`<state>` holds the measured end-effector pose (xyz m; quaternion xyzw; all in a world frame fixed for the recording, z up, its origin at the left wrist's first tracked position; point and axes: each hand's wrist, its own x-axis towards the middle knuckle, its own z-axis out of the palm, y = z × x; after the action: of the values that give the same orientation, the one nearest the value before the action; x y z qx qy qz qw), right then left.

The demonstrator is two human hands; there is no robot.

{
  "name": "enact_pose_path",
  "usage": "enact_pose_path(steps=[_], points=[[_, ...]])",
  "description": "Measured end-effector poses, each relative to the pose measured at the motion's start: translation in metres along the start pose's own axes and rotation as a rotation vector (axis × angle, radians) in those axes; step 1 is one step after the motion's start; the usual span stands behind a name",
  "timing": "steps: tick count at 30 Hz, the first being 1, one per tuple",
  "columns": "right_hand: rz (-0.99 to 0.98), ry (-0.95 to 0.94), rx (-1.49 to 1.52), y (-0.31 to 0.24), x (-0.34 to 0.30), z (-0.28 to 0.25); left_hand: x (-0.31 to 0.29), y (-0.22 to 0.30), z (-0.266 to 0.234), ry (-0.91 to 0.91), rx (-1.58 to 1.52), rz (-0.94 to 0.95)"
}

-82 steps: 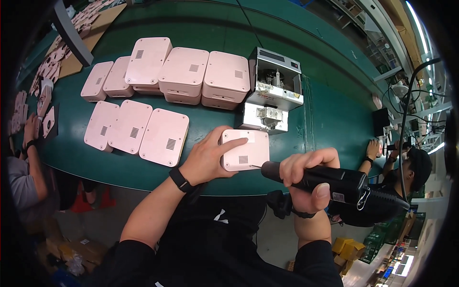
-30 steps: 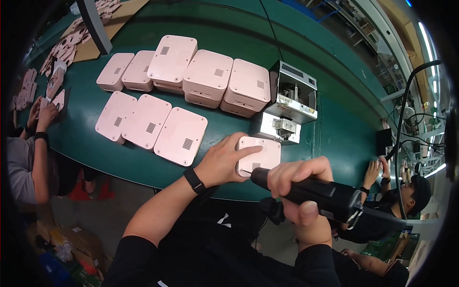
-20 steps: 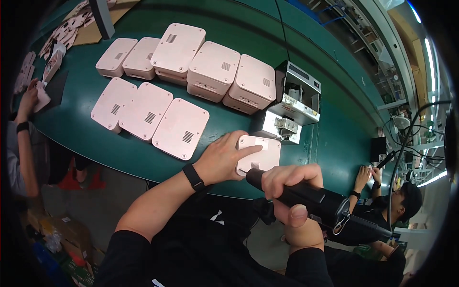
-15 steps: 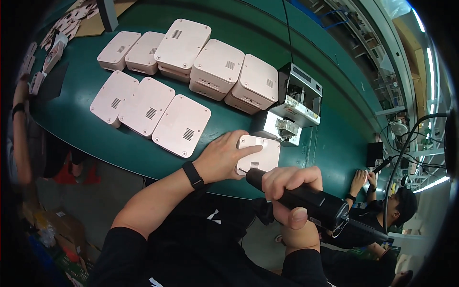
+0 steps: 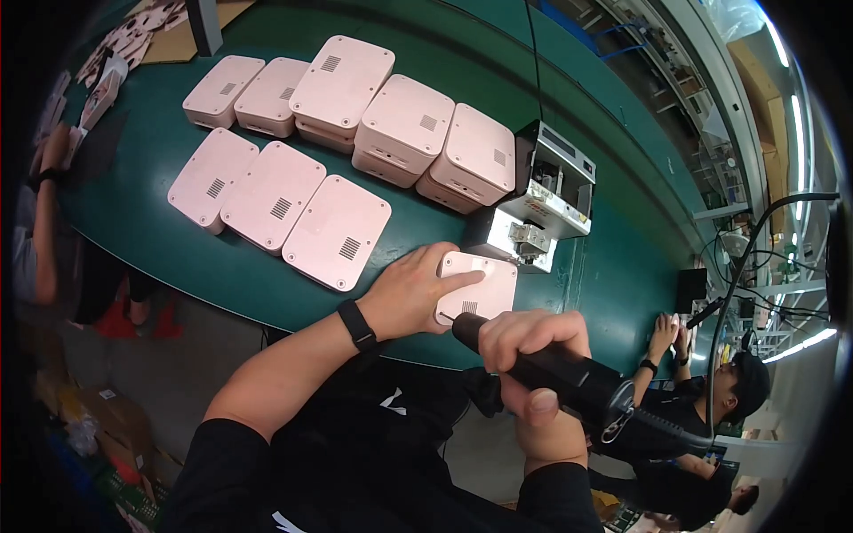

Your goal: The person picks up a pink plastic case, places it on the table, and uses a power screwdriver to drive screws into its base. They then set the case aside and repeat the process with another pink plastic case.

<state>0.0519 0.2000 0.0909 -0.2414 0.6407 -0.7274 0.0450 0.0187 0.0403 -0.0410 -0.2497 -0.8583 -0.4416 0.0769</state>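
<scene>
A square, pale pinkish-white plastic housing (image 5: 500, 286) with a vent grille lies on the bench in front of me. My left hand (image 5: 404, 291) grips its left side, the index finger stretched across the top face. In my right hand (image 5: 533, 355) is a black electric screwdriver (image 5: 582, 384), fingers wrapped round its body. Its thin bit meets the housing at the near left corner, where a screw hole would be hidden under the tip. Just beyond the housing stands a black and silver screw feeder (image 5: 531, 238).
Similar housings stand to the left and behind, some stacked (image 5: 404, 120), others in a front row (image 5: 338, 233). The screwdriver's cable (image 5: 724, 355) arcs up at the right. One co-worker (image 5: 720, 400) works at the right, another person's arm (image 5: 44, 204) reaches in at the far left.
The screwdriver's rear end has shifted slightly left and down, its bit staying at the same corner. My left hand keeps its hold. At the far left, the other person's arm has moved.
</scene>
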Motion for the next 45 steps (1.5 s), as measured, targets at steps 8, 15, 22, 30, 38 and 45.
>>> enact_pose_path(steps=[8, 15, 22, 30, 38, 45], points=[[-0.031, -0.036, -0.042, -0.020, 0.003, -0.007, 0.010, 0.008, -0.007, -0.030, 0.052, 0.009], [-0.377, 0.000, 0.401, -0.059, -0.050, -0.050, 0.009, 0.037, 0.006, -0.331, -0.335, -0.253], [-0.428, 0.074, 0.352, -0.066, -0.121, -0.070, 0.089, 0.082, 0.101, -0.960, -1.401, -1.000], [-0.314, 0.170, 0.326, -0.056, -0.134, -0.077, 0.138, 0.087, 0.159, -0.495, -1.292, -0.756], [-0.277, 0.682, 0.179, -0.013, -0.123, -0.094, 0.019, 0.055, -0.036, -0.161, 0.206, -0.113], [-0.333, 0.650, 0.007, 0.028, -0.058, -0.106, -0.040, 0.027, -0.083, 0.059, 0.748, -0.167]])
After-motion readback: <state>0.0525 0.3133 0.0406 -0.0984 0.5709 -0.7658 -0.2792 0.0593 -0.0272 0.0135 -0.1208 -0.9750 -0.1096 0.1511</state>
